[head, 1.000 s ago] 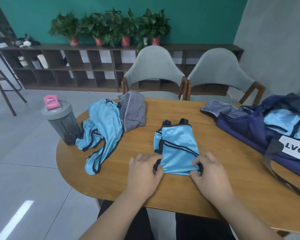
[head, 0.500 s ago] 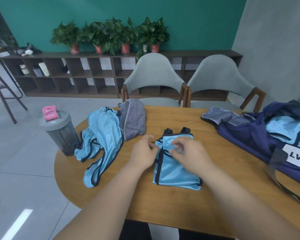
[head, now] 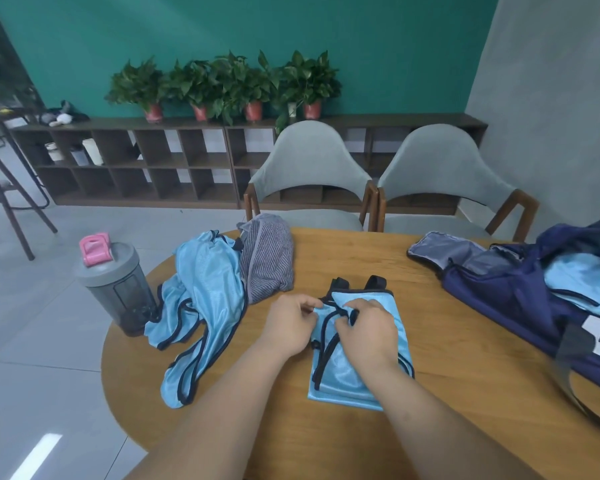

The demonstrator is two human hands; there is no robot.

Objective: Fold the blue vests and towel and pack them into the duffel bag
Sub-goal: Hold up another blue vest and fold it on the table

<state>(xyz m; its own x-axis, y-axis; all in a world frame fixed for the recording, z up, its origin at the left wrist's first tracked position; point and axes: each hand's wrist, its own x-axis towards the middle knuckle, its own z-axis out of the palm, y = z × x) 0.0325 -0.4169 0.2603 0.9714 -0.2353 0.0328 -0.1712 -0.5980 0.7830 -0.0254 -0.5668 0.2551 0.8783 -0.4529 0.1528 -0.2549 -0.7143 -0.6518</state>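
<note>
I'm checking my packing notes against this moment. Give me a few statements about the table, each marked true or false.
1. The left hand and right hand both grip the folded vest. True.
2. The bag is zipped shut. False: it lies open, with blue cloth showing inside.
3. The towel is packed in the bag. False: it lies on the table, beside the loose vest.
4. The bottle stands upright at the table's left edge. True.
</note>
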